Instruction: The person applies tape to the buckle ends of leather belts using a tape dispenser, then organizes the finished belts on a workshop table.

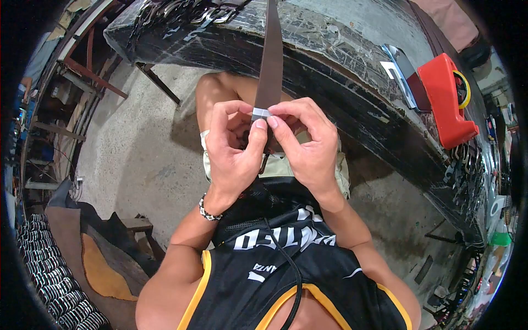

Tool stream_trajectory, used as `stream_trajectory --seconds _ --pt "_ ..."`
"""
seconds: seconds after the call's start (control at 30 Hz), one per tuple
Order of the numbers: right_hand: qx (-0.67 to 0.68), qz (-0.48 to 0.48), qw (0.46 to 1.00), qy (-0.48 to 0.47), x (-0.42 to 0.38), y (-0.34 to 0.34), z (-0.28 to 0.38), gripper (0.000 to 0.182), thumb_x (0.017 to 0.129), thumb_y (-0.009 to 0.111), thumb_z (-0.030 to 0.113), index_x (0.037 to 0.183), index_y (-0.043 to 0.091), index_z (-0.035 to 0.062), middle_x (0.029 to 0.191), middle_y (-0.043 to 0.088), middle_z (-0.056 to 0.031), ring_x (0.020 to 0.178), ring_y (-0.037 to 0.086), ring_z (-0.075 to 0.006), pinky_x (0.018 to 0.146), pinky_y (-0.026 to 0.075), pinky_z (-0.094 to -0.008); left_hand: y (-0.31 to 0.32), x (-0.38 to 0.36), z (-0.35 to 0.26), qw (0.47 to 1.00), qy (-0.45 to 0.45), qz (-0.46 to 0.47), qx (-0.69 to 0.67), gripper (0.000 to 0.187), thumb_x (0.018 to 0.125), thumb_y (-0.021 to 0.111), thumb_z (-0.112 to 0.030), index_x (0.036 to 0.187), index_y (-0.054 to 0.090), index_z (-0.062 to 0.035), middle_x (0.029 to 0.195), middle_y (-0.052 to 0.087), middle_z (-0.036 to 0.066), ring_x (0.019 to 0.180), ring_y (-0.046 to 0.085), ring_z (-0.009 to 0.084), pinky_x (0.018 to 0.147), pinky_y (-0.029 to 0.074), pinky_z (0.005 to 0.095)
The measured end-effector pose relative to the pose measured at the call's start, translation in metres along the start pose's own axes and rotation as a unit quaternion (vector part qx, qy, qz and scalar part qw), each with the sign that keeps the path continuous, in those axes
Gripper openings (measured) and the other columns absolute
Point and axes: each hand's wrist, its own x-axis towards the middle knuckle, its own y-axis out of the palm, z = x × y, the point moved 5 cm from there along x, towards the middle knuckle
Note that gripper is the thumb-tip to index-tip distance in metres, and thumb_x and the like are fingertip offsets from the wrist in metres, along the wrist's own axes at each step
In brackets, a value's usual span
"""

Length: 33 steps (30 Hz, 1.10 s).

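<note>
A long flat brown strap (269,66), leather-like, runs from between my hands up over the edge of the worktable. Around its near end sits a narrow pale band (260,113) that looks like tape. My left hand (235,132) pinches the strap and band from the left, thumb in front and fingers curled behind. On the right side of the same band, my right hand (308,135) is closed in a pinch with thumb and forefinger. Both thumbs nearly meet just below the band. What lies behind the fingers is hidden.
The worktable (341,71) is wrapped in scuffed dark plastic. On its right stands a red tape dispenser (448,102) beside a blue-edged flat item (400,77). Dark strips (176,14) lie at the back left. Leather pieces (104,264) and stacked rolled strips (52,275) are at lower left.
</note>
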Motion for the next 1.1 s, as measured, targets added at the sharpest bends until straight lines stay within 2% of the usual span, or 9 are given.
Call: stream_trajectory --seconds 0.23,0.33,0.43,0.93,1.1 --pt "-0.022 0.003 0.999 -0.032 0.0 -0.002 0.001 0.011 0.086 0.07 -0.001 0.096 0.069 0.0003 0.085 0.062 -0.0072 0.065 0.061 -0.0113 0.053 0.047 -0.0238 -0.002 -0.002 -0.004 0.996 0.013 0.005 0.085 0.023 0.093 0.062 0.002 0.112 0.048 0.0008 0.092 0.064 0.009 0.082 0.065 0.0109 0.07 0.053 0.0227" --pt "-0.037 0.007 0.999 -0.036 0.002 -0.001 0.003 0.011 0.084 0.071 -0.001 0.096 0.07 0.0014 0.084 0.062 -0.0068 0.064 0.061 -0.0116 0.053 0.046 -0.0242 -0.003 -0.001 0.0 0.998 0.028 0.002 0.055 0.024 0.093 0.062 0.001 0.112 0.048 0.001 0.093 0.062 0.009 0.082 0.065 0.0111 0.07 0.053 0.0231" --pt "-0.039 0.014 0.999 -0.033 0.004 -0.002 0.001 0.012 0.083 0.071 0.0 0.095 0.07 0.0023 0.083 0.062 -0.0065 0.064 0.06 -0.0119 0.052 0.045 -0.0245 -0.001 0.0 0.005 0.999 0.039 -0.011 0.033 0.023 0.094 0.061 0.001 0.113 0.048 -0.0001 0.096 0.061 0.008 0.079 0.06 0.0067 0.062 0.047 0.0182" --pt "-0.033 0.031 0.999 -0.016 0.008 -0.002 -0.001 0.012 0.082 0.072 0.0 0.094 0.07 0.0028 0.081 0.062 -0.0051 0.063 0.059 -0.0103 0.051 0.043 -0.0241 -0.001 0.0 0.001 1.0 -0.002 0.003 0.001 0.024 0.094 0.06 0.003 0.114 0.047 -0.0014 0.096 0.061 0.007 0.08 0.06 0.0066 0.064 0.048 0.0187" --pt "-0.044 0.044 0.998 -0.028 0.01 -0.003 0.0 0.013 0.082 0.072 0.0 0.094 0.07 0.0027 0.081 0.061 -0.0046 0.061 0.056 -0.0095 0.05 0.041 -0.0237 -0.001 0.001 0.004 1.0 0.025 0.009 0.015 0.025 0.094 0.059 0.003 0.115 0.046 -0.0015 0.096 0.061 0.006 0.079 0.06 0.0063 0.063 0.048 0.0185"
